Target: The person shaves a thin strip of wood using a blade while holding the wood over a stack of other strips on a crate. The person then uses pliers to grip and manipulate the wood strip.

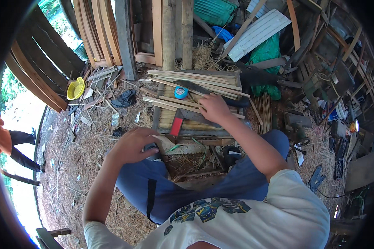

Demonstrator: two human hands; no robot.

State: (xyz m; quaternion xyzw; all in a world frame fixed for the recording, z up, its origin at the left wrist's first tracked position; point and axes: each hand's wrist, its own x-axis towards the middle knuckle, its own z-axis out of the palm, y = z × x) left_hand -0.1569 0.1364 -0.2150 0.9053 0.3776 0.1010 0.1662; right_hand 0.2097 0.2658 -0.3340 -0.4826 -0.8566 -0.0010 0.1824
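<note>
My right hand (215,108) reaches over a low slatted platform (166,119), fingers bent down among thin wooden strips (178,102); what lies under its fingertips is hidden. A long dark flat blade-like piece (195,86) runs among the strips, just beyond that hand. To the hand's left sits a round blue tape measure (180,92). Nearer to me lies a try square with a red handle (176,126), its dark blade passing below my right wrist. My left hand (133,145) is empty, fingers loosely stretched, above my left knee beside the platform's near left corner.
Wood scraps and shavings litter the ground (91,145). A yellow basin (75,88) stands at the far left, near leaning planks (106,33). Thin sticks (262,110) stand bundled right of the platform. Another person's legs (23,145) show at the left edge. Clutter fills the right side.
</note>
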